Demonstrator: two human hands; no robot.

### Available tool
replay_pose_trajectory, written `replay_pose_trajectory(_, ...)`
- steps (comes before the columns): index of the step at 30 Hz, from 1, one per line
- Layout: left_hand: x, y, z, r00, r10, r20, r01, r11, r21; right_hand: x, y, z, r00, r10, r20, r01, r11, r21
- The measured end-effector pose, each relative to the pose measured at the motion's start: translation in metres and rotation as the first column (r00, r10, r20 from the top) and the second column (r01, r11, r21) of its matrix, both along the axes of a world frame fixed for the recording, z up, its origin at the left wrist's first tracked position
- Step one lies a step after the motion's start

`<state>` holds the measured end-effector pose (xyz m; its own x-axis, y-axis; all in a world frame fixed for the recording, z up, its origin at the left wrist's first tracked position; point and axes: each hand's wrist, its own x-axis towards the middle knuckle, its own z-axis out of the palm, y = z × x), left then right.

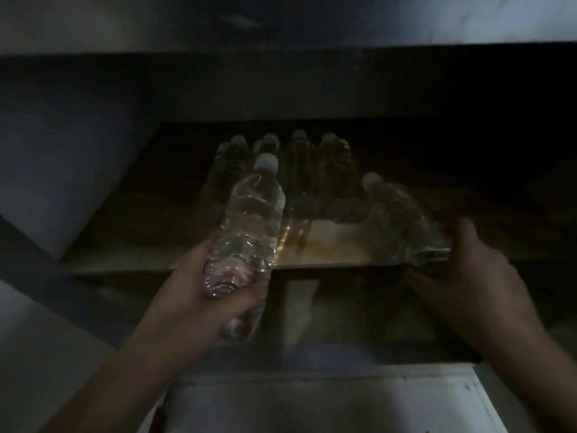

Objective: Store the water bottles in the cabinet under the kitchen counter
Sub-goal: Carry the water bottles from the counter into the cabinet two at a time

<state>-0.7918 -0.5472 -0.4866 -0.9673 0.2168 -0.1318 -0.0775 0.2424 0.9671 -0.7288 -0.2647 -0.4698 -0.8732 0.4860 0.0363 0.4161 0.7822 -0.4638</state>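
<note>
The left hand (pixel 199 295) gripped a clear water bottle (pixel 246 226) by its base, tilted over the cabinet shelf's (pixel 327 248) front edge. The right hand (pixel 468 264) clasped a second bottle (pixel 402 220) near that edge. Stored bottles (pixel 299 170) stood toward the shelf's back.

No readable text

The clear water bottles (pixel 246 214) bear no label that shows, and the dim, blurred cabinet shelf (pixel 327 245) carries no legible writing, number or sign.
</note>
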Motion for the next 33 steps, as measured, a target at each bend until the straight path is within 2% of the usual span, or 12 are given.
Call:
replay_pose_trajectory(3,-0.005,0.006,-0.008,0.999,-0.002,-0.045,0.001,1.000,-0.015,-0.016,0.000,-0.008,1.000,-0.008,-0.021,0.012,0.982,0.188)
replay_pose_trajectory(6,-0.010,0.006,-0.007,0.994,0.052,-0.096,-0.057,0.997,-0.048,-0.039,-0.006,-0.015,0.999,-0.025,-0.029,0.032,0.965,0.262)
replay_pose_trajectory(9,-0.013,0.008,-0.001,0.979,0.132,-0.158,-0.145,0.986,-0.077,-0.058,-0.009,-0.018,0.998,-0.058,-0.032,0.063,0.972,0.227)
replay_pose_trajectory(13,-0.011,0.010,0.012,0.961,0.144,-0.235,-0.177,0.976,-0.128,-0.038,-0.015,-0.016,0.991,0.044,-0.123,-0.034,0.996,0.084)
replay_pose_trajectory(18,-0.020,0.009,0.020,0.922,0.178,-0.342,-0.286,0.912,-0.294,-0.011,-0.021,-0.028,0.996,0.051,-0.069,-0.042,0.992,0.118)
replay_pose_trajectory(21,-0.028,0.010,0.026,0.924,0.209,-0.320,-0.312,0.897,-0.314,-0.011,-0.020,-0.032,0.989,0.078,-0.122,-0.058,0.985,0.161)
replay_pose_trajectory(23,-0.035,0.013,0.031,0.907,0.210,-0.365,-0.338,0.880,-0.333,-0.012,-0.018,-0.037,0.986,0.058,-0.155,-0.031,0.985,0.170)
replay_pose_trajectory(26,-0.048,0.023,0.039,0.866,0.220,-0.450,-0.423,0.803,-0.421,-0.015,-0.018,-0.041,0.986,-0.007,-0.167,0.031,0.989,0.147)
replay_pose_trajectory(33,-0.065,0.047,0.037,0.773,0.071,-0.631,-0.509,0.664,-0.548,-0.021,-0.025,-0.040,0.988,-0.013,-0.151,0.026,0.996,0.082)
